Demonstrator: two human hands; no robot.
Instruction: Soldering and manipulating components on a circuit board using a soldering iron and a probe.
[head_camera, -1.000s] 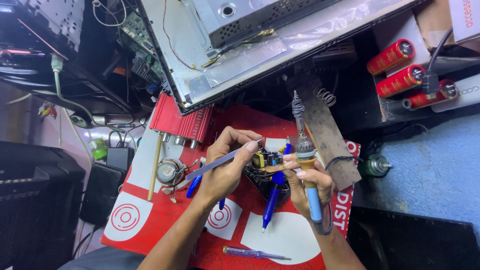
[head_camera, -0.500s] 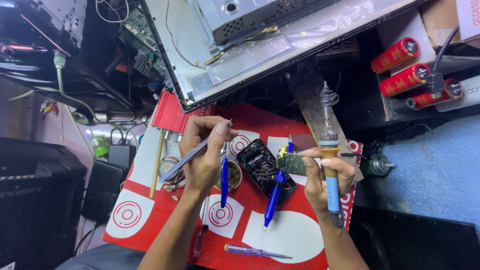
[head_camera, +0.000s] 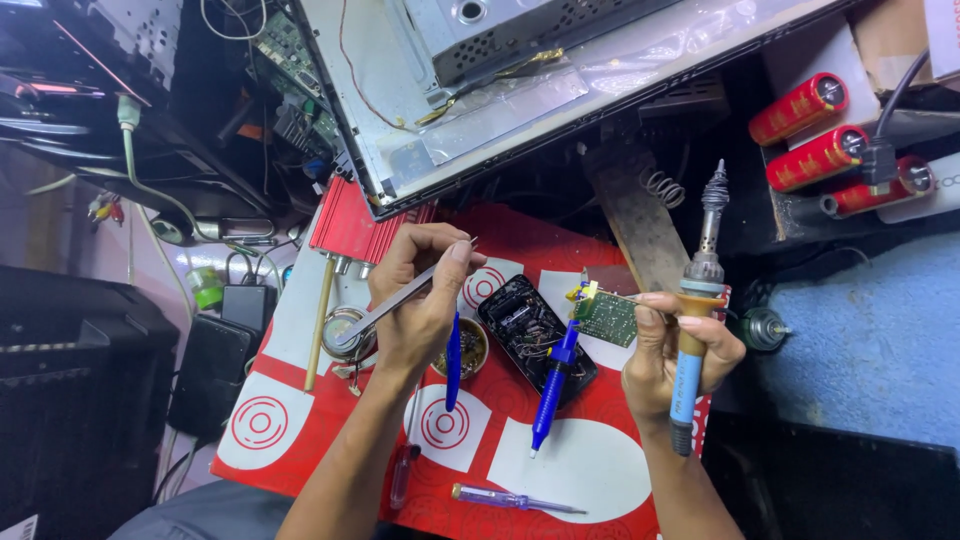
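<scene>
Nearest the camera, a purple-handled screwdriver (head_camera: 510, 497) is lying on the red and white sheet (head_camera: 570, 470) covering the surface, at about six o'clock from the hands.

The left hand (head_camera: 425, 300) is clenching a pair of metal tweezers (head_camera: 400, 300), whose tips are pointing toward one o'clock and whose rear end is lying over a small round tin (head_camera: 345, 335) at eight o'clock from the hand. A blue pen (head_camera: 453, 362) is lying just beside that hand, at five o'clock from it.

The right hand (head_camera: 670, 355) is grasping two things: a soldering iron (head_camera: 697, 310) with a blue and orange handle, standing nearly upright with its tip at twelve o'clock, and a small green circuit board (head_camera: 605, 318), pinched at its right edge by the fingertips (head_camera: 650, 300). The board is being held above the sheet, between the two hands, at nine o'clock from the right hand.

Under the board, a blue desoldering pump (head_camera: 552, 385) is lying across an opened black device (head_camera: 535, 335), touching it.

Farther off, a red finned heat sink (head_camera: 350, 228) is resting at eleven o'clock from the left hand. Beyond it, an opened metal chassis (head_camera: 520, 110) is leaning across the top. Three red cylindrical capacitors (head_camera: 815, 130) are lying at two o'clock, well apart from the hands.
</scene>
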